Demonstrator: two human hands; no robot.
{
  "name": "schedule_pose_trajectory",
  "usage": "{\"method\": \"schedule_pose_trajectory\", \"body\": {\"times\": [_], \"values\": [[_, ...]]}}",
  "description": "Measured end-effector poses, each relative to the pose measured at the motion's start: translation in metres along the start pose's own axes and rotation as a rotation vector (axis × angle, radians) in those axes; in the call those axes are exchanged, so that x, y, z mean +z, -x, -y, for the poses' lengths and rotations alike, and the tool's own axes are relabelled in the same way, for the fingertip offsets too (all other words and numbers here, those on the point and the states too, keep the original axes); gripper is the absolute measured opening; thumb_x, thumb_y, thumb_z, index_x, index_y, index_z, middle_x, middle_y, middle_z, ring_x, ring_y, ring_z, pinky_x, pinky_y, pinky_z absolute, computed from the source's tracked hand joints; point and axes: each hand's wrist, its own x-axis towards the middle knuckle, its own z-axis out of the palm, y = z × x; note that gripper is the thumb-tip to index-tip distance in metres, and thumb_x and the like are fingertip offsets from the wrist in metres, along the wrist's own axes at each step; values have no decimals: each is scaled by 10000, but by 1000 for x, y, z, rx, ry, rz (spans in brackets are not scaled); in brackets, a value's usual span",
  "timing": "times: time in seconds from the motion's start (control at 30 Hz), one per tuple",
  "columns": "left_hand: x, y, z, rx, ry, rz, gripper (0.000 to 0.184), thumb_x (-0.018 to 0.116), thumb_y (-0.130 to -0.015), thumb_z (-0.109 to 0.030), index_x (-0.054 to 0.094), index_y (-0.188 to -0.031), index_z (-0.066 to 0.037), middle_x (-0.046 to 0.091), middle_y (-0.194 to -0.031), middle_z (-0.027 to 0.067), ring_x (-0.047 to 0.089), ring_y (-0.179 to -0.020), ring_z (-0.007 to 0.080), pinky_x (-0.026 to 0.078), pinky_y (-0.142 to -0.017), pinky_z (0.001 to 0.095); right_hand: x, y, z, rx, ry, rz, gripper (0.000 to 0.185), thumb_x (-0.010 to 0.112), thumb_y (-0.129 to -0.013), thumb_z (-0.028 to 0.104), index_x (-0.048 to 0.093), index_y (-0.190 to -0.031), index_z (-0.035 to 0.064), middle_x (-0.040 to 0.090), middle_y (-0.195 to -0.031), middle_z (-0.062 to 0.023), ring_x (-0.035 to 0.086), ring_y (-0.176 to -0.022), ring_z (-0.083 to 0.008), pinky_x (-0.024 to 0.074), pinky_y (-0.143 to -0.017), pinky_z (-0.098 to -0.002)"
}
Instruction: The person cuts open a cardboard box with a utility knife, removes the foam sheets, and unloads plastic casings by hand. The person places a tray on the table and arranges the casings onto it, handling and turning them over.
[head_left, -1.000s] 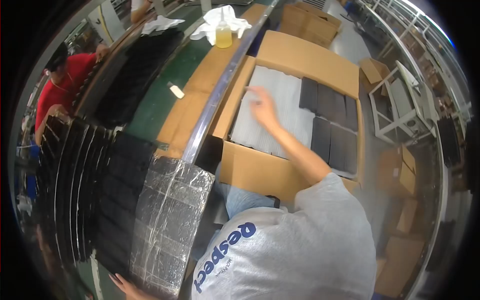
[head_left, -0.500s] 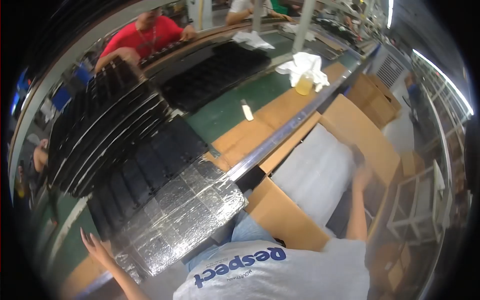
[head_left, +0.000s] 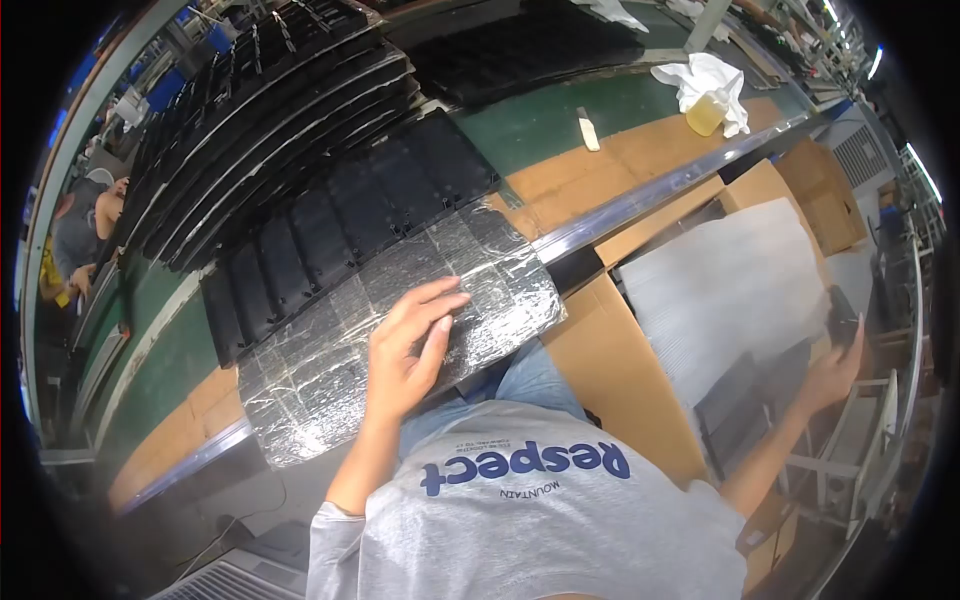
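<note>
My left hand is over the crinkled silver foil sheet, fingers loosely bent and thumb apart, holding nothing; whether it touches the foil is unclear. Beside the foil lie ribbed black panels. At the far side of the open cardboard box, my right hand is closed round a small dark piece, partly blurred. A pale, translucent sheet covers much of the box's contents, next to my right hand. Dark blocks show at the near side of the sheet.
A tall stack of black panels stands at the back left. On the bench are a white-and-dark tool, a yellow bottle and white cloth. A metal rail edges the bench. Another person is at far left.
The view has turned and shifted. My left hand has moved from the foil's outer edge to over its middle. My right hand has gone to the box's far side and now holds a dark piece.
</note>
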Motion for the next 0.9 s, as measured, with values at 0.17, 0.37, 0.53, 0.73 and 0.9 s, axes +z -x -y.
{"method": "schedule_pose_trajectory", "body": {"times": [0.17,0.37,0.53,0.73,0.9], "values": [[3,7,9,-27,91,-10,206,507,-798,10,633,-956,-31,623,-970,123,598,-914,232,455,-788,288,22,-1,-96,-97,225,63,435,435,-748,-55,579,-1109,140,598,-1053,-72,572,-940,-227,439,-802,-311],[5,13,17,-182,138,-24,201,507,-805,-4,629,-963,-26,626,-950,120,598,-904,228,447,-795,288,18,-6,-62,144,-169,2,367,456,-755,-30,600,-1054,126,604,-1021,-73,583,-895,-205,455,-770,-334],[29,11,16,-179,248,156,275,531,-805,-48,572,-1077,-42,570,-1070,141,571,-959,238,438,-818,292,30,36,38,691,-1276,425,182,488,-826,64,572,-986,40,571,-1022,-119,563,-920,-242,462,-798,-332],[53,12,8,-154,306,126,459,565,-799,-111,440,-1240,-80,382,-1288,188,469,-1098,289,410,-882,334,24,131,217,1533,-1881,1144,202,512,-844,30,476,-1036,-22,520,-1031,-119,529,-1027,-295,461,-875,-335],[49,11,17,-140,-40,222,584,639,-726,-50,411,-1263,-82,242,-1377,174,295,-1254,314,298,-998,385,2,140,251,1559,-1918,1297,313,488,-876,89,381,-1156,-1,457,-1140,-144,480,-1086,-343,404,-964,-413]]}}
